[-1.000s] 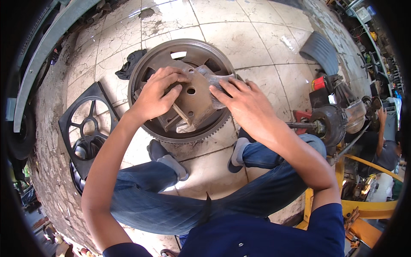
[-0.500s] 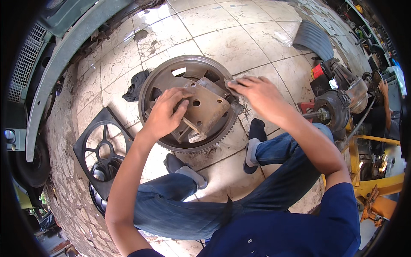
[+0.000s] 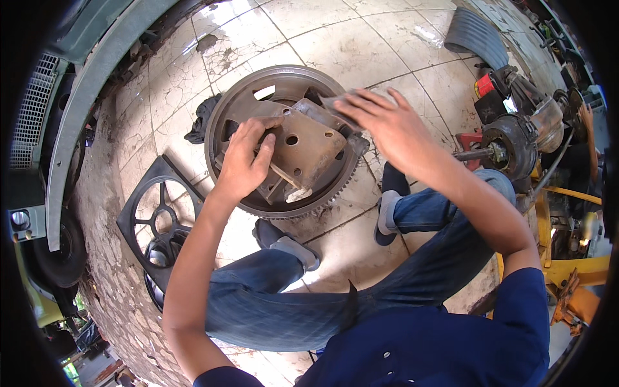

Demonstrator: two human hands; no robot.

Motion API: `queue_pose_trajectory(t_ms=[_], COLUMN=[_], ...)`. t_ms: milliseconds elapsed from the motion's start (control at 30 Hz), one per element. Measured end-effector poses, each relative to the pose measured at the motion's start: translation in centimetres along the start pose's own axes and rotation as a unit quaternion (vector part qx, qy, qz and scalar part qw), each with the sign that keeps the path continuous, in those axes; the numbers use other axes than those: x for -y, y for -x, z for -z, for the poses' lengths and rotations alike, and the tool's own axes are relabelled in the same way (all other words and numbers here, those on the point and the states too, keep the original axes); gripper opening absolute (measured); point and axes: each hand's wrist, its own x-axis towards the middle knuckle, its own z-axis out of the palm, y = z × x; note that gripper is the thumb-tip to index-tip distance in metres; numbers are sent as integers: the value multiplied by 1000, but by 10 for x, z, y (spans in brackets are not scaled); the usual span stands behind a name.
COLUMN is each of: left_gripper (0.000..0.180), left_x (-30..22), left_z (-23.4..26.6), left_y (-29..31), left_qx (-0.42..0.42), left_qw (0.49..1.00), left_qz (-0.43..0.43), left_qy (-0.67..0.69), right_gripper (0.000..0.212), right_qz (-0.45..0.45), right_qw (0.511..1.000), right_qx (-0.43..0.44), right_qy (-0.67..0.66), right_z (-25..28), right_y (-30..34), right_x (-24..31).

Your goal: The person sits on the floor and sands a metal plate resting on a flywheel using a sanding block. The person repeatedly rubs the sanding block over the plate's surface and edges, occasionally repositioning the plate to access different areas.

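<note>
A rusty metal bracket [image 3: 303, 149] with a square, holed plate lies on a round metal flywheel [image 3: 222, 161] with a toothed rim, on the floor before me. My left hand [image 3: 247, 151] grips the bracket's left side, fingers curled over the plate and thumb beside it. My right hand [image 3: 380, 119] is raised over the bracket's upper right edge, blurred by motion. Pinched under its fingers is a small flat grey-brown piece [image 3: 335, 108], perhaps sandpaper; its kind is unclear.
A black fan shroud [image 3: 137, 193] leans at the left, and a black cloth [image 3: 201, 122] lies by the flywheel. On the right stand an axle hub [image 3: 509, 151] and a yellow frame [image 3: 580, 280]. A ribbed grey mat [image 3: 474, 35] lies farther off. Another person's arm [image 3: 590, 132] shows at far right.
My right hand has moved up and slightly away from the bracket's edge with the flat piece. My left hand keeps its hold on the bracket. The whole view has shifted slightly.
</note>
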Motion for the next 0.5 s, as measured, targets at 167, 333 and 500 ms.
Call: queue_pose_trajectory(t_ms=[167, 333, 500], left_gripper=[41, 51, 46], left_x=[7, 2, 20], left_z=[-7, -9, 3], left_y=[1, 7, 1], left_qx=[-32, -53, -66], left_qw=[998, 997, 997], left_qz=[6, 17, -33], left_qy=[47, 47, -12], right_gripper=[67, 69, 66], right_qz=[124, -44, 66], right_qw=[991, 999, 996], right_qx=[11, 14, -24], right_qy=[-53, 4, -58], right_z=[-7, 4, 3], right_y=[6, 2, 12], right_x=[26, 0, 36])
